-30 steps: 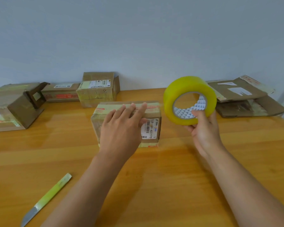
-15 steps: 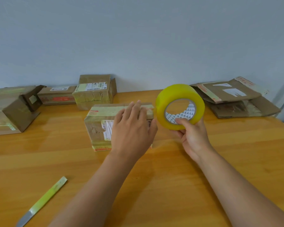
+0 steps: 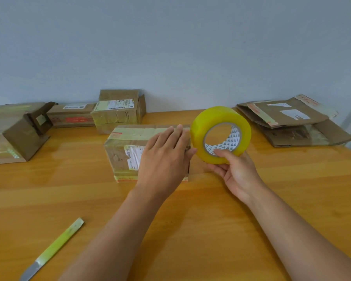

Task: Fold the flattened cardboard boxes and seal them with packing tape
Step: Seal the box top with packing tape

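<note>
While my left hand point(image 3: 166, 157) lies flat with straight fingers over the near right part of the cardboard box point(image 3: 130, 147) at the middle of the wooden table point(image 3: 211, 230), my right hand point(image 3: 239, 171) holds up the yellow roll of packing tape point(image 3: 221, 134) just beside the box's right end, thumb hooked inside the core and the other fingers curled under the rim. The roll stands on edge in the air, its open centre turned toward me. The box is closed, with a strip of pale tape along its top and a torn white label on its front face. Behind it, against the grey wall, sit two more taped boxes point(image 3: 118, 112), and a larger box point(image 3: 12, 132) with a flap standing open lies at the far left. A stack of flattened cardboard boxes point(image 3: 292, 122) rests at the far right of the table. Near my left forearm, at the front left, a knife point(image 3: 53, 250) with a yellow-green handle lies flat on the wood, well apart from everything else.
</note>
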`<state>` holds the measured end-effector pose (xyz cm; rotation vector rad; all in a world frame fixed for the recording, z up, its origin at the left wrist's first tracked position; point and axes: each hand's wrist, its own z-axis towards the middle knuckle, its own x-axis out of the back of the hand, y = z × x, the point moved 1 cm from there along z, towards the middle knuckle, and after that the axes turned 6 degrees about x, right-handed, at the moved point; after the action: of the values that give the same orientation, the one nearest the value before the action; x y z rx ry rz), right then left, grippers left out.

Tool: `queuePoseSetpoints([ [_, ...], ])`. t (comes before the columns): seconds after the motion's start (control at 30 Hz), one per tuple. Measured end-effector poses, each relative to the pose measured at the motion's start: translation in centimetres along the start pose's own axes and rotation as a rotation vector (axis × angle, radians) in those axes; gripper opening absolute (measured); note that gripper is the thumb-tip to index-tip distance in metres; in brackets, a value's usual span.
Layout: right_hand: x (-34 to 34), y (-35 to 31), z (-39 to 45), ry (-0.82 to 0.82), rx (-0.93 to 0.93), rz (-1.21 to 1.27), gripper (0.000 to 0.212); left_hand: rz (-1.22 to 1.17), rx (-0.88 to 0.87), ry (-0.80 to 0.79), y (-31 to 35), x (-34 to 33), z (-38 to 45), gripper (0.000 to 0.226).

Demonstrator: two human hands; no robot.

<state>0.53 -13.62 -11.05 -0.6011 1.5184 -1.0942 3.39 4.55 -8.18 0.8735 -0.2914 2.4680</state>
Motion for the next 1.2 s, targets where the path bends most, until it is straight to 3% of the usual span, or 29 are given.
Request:
queuePoseSetpoints([
  [0.13,-0.2,0.2,-0.1,-0.048,-0.033,0.028,0.036,-0.031,0.016,0.024,-0.3,0.6,-0.3,0.045],
  [0.3,-0.4,0.5,-0.1,-0.041,-0.026,-0.049,0.037,0.031,0.132,-0.141,-1.4,1.2,-0.7,0.052],
  [0.5,-0.4,0.5,-0.1,-0.019,-0.023,-0.050,0.036,0.169,0.463,-0.441,-2.3,3.2,-0.3,0.124],
  [0.6,-0.5,0.6,-0.1,-0.016,-0.029,-0.053,0.035,0.199,0.529,-0.478,-3.1,4.3,-0.4,0.134],
  [0.7,-0.8,0.7,-0.1,-0.018,-0.028,-0.061,0.038,0.162,0.388,-0.455,-2.3,3.8,-0.5,0.114],
  [0.83,-0.7,0.8,-0.2,-0.043,0.006,-0.079,0.043,0.024,0.094,-0.228,-0.7,1.5,-0.8,0.064],
  [1.0,-0.6,0.9,0.0,-0.027,0.076,-0.136,0.049,0.027,0.114,-0.103,-0.9,0.7,-0.8,0.043],
  [1.2,-0.1,0.4,-0.1,0.083,0.207,-0.216,0.050,0.033,0.190,-0.140,-1.0,0.5,-0.8,0.041],
])
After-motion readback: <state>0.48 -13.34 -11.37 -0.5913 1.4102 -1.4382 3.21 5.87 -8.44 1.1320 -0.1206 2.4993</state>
